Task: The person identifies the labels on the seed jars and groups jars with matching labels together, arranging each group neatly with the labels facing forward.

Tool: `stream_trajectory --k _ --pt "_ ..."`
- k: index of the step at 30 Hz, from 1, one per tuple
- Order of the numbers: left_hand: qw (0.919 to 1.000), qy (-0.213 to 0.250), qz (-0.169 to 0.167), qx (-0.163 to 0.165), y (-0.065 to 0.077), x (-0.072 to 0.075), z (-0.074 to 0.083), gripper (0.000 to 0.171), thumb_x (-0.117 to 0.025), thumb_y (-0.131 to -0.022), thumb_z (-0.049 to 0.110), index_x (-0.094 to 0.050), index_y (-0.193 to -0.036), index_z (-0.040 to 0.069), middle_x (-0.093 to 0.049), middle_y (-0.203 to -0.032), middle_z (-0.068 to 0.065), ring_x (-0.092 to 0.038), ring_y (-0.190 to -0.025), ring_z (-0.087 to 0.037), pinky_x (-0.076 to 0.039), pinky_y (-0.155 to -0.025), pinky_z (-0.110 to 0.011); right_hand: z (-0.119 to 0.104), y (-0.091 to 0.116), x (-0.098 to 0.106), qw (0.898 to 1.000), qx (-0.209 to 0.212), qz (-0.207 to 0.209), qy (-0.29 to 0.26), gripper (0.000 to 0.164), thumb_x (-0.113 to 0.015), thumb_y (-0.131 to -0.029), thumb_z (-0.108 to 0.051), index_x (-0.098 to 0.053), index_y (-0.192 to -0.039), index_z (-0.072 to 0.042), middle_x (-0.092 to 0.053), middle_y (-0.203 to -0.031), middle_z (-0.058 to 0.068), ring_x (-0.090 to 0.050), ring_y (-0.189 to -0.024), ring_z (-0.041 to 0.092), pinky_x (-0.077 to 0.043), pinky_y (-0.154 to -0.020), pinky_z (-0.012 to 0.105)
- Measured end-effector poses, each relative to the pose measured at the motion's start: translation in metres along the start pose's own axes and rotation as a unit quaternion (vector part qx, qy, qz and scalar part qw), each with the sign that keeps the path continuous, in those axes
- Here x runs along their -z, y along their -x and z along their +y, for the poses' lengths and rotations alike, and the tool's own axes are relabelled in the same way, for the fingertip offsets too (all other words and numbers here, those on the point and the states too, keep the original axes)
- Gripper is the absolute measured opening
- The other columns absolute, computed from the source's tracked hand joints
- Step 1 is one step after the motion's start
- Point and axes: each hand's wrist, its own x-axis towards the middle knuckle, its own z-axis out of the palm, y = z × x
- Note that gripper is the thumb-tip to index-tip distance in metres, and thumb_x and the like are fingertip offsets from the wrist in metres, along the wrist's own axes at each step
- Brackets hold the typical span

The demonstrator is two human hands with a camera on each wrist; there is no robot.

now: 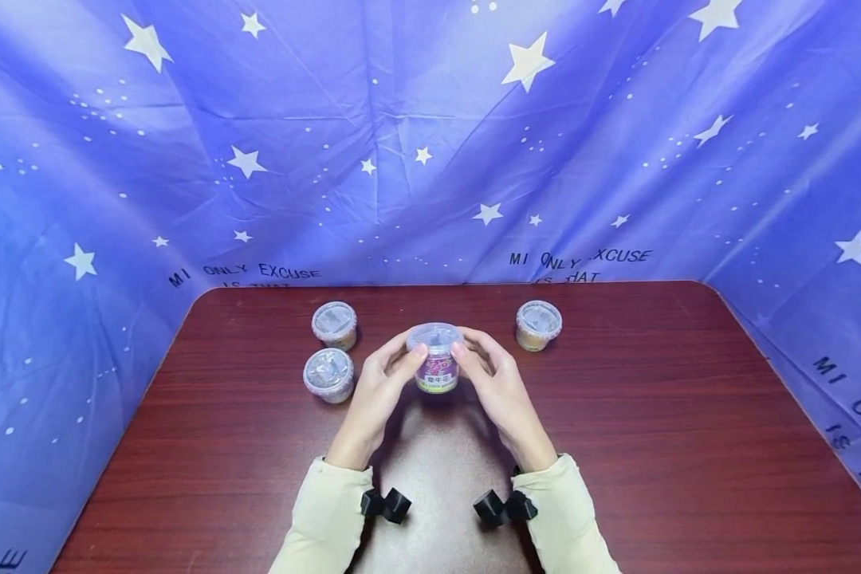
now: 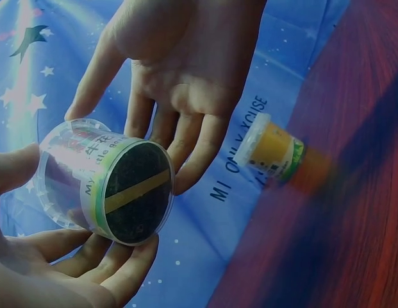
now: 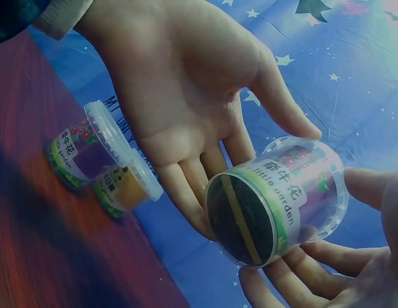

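Both hands hold one small clear plastic tub (image 1: pixel 436 363) in front of the body, over the table. It has a lid, a purple and white label and a green band. Its underside, seen in both wrist views, is dark with a yellow strip across it. My left hand (image 1: pixel 382 379) grips its left side, thumb near the lid rim and fingers curled around behind. On the opposite side my right hand (image 1: pixel 493 379) grips it in the same way, its fingers (image 2: pixel 202 151) reaching along the tub's side in the left wrist view.
Left of the hands stand two similar lidded tubs, a farther one (image 1: pixel 334 325) with an orange label and a nearer one (image 1: pixel 328 375) with a purple label. Another orange tub (image 1: pixel 539 325) stands to the right. Blue star-printed cloth (image 1: pixel 430 199) surrounds the dark red table (image 1: pixel 653 414).
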Motion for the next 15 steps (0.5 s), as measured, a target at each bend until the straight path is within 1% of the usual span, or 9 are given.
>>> stream_trajectory --k 4,10,15 --pt "1.0000 0.002 -0.004 0.005 -0.0013 0.0011 -0.0029 0.044 -0.060 -0.099 0.023 -0.055 -0.139 0.006 -0.063 -0.128 -0.013 -0.060 -0.115 -0.013 -0.045 -0.104 -0.034 0.0015 -0.0003 -0.0003 1.000 -0.001 0.002 0.002 0.037 -0.059 -0.100 -0.016 -0.055 -0.135 -0.003 -0.061 -0.122 0.018 -0.064 -0.103 0.011 -0.055 -0.090 0.028" --pt "0.9999 0.013 -0.007 0.008 -0.0018 0.0002 -0.0031 0.043 -0.059 -0.099 0.021 -0.054 -0.138 0.003 -0.062 -0.128 -0.014 -0.061 -0.113 -0.013 -0.048 -0.101 -0.032 0.0010 0.0000 0.0015 1.000 0.001 0.000 -0.001 0.036 -0.059 -0.100 -0.015 -0.055 -0.134 -0.002 -0.061 -0.121 0.018 -0.064 -0.103 0.012 -0.055 -0.090 0.027" --pt "0.9999 0.006 -0.008 0.009 -0.0007 0.0012 -0.0033 0.045 -0.059 -0.100 0.023 -0.053 -0.139 0.001 -0.062 -0.128 -0.016 -0.061 -0.112 -0.013 -0.050 -0.100 -0.033 0.0005 -0.0004 0.0025 1.000 -0.004 -0.008 -0.001 0.036 -0.059 -0.100 -0.015 -0.055 -0.132 -0.001 -0.061 -0.121 0.018 -0.064 -0.101 0.012 -0.056 -0.088 0.027"
